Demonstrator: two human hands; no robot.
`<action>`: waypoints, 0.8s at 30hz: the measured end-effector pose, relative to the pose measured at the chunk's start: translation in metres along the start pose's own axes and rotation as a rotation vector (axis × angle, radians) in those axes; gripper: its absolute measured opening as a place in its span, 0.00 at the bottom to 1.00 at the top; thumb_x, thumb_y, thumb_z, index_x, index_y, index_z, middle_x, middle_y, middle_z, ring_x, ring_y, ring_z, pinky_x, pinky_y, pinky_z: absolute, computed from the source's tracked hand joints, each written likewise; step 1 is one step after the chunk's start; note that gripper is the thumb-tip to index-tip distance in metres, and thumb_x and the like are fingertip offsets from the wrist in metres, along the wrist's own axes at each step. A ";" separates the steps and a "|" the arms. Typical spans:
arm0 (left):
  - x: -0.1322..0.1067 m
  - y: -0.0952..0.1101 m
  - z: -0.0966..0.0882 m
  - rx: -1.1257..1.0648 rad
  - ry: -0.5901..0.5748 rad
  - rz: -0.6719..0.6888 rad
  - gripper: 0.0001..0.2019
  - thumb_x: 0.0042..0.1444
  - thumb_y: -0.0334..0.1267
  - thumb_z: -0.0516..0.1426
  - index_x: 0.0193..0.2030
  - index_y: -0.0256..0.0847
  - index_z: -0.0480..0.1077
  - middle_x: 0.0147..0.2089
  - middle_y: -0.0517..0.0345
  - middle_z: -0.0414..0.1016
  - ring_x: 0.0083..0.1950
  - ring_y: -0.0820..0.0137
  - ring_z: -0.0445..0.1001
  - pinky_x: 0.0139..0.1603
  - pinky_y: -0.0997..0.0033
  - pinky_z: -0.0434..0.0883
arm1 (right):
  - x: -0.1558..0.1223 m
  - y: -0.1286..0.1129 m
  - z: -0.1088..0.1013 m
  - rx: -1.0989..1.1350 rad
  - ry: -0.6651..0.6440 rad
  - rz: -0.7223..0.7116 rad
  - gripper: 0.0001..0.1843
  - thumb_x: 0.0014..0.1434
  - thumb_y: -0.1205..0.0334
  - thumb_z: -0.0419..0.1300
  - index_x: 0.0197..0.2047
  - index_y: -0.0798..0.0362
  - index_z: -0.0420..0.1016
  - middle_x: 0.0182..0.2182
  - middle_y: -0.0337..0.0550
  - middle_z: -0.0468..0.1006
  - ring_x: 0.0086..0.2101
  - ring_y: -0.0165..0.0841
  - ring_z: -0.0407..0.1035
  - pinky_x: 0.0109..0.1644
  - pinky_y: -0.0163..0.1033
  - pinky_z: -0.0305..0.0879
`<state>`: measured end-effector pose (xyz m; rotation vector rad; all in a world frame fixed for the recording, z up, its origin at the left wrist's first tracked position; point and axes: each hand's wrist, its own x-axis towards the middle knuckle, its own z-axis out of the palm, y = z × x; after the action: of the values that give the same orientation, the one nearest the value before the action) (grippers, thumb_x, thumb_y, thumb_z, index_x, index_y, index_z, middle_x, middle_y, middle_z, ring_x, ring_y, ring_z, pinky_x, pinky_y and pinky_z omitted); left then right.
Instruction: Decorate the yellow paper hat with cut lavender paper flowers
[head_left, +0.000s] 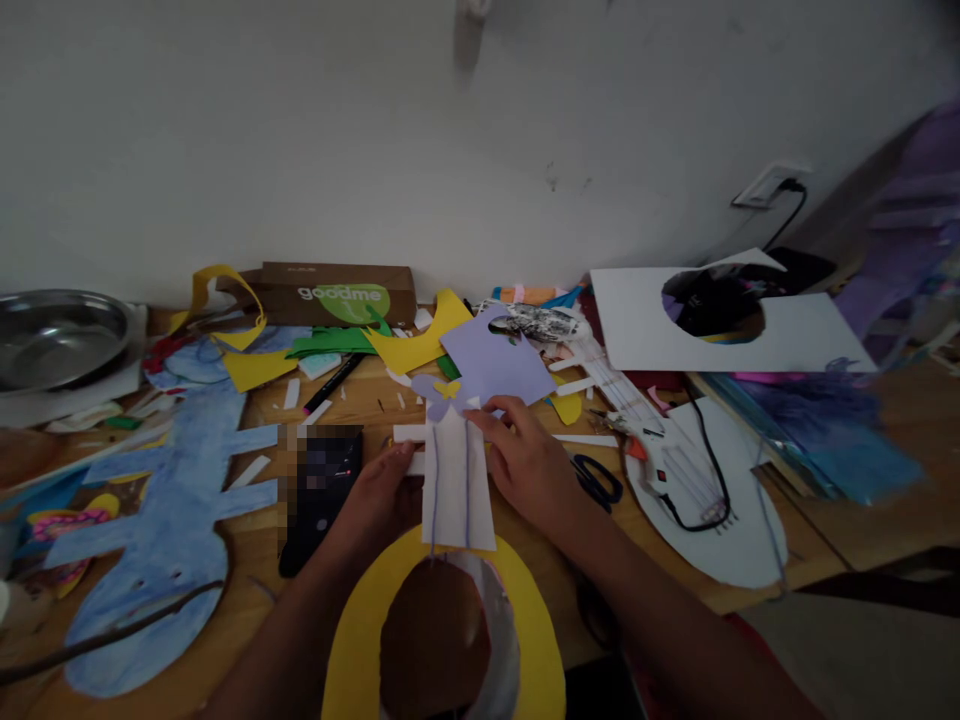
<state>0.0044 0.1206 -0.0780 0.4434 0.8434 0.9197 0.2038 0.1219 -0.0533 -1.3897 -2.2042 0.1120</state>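
A handmade paper guitar (446,480) lies in front of me, its white neck pointing away and its round yellow body (536,600) towards me. Two purple strings run along the neck, and purple paper with a yellow butterfly (448,389) tops it. My left hand (386,490) is closed on the neck's left side, the fingers partly hidden beneath. At the neck's upper right edge, my right hand (529,460) pinches with bent fingers beside the right string. Dark-handled scissors (598,480) lie just right of that hand.
A phone (319,520) and a blue-painted paper guitar (180,480) lie left. Paper scraps, a marker (334,383) and a purple sheet (499,358) lie behind. A wired white guitar (694,480) and cut-out white board (630,320) lie right. A metal bowl (60,340) stands far left.
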 end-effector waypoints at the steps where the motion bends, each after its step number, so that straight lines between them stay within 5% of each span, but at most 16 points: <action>1: 0.000 0.000 0.000 -0.001 -0.004 0.002 0.12 0.53 0.42 0.65 0.41 0.37 0.76 0.35 0.47 0.83 0.40 0.56 0.83 0.34 0.67 0.76 | 0.000 0.000 0.000 -0.001 0.005 -0.006 0.26 0.59 0.77 0.51 0.59 0.55 0.73 0.53 0.56 0.70 0.47 0.40 0.71 0.54 0.49 0.71; 19: 0.001 -0.002 0.000 -0.009 -0.002 0.013 0.15 0.52 0.43 0.65 0.43 0.36 0.76 0.36 0.48 0.83 0.40 0.58 0.83 0.34 0.69 0.76 | -0.006 0.001 0.000 -0.003 0.041 -0.097 0.19 0.62 0.75 0.52 0.51 0.56 0.78 0.51 0.57 0.73 0.44 0.41 0.72 0.49 0.48 0.73; 24: 0.000 -0.002 -0.002 -0.001 0.004 0.001 0.15 0.53 0.42 0.65 0.44 0.35 0.75 0.35 0.47 0.83 0.38 0.59 0.83 0.33 0.69 0.76 | -0.009 0.001 0.000 0.032 0.172 -0.088 0.25 0.62 0.76 0.51 0.61 0.56 0.68 0.51 0.56 0.72 0.50 0.41 0.70 0.53 0.48 0.72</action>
<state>0.0039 0.1199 -0.0804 0.4417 0.8462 0.9222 0.2078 0.1149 -0.0575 -1.2344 -2.1077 -0.0037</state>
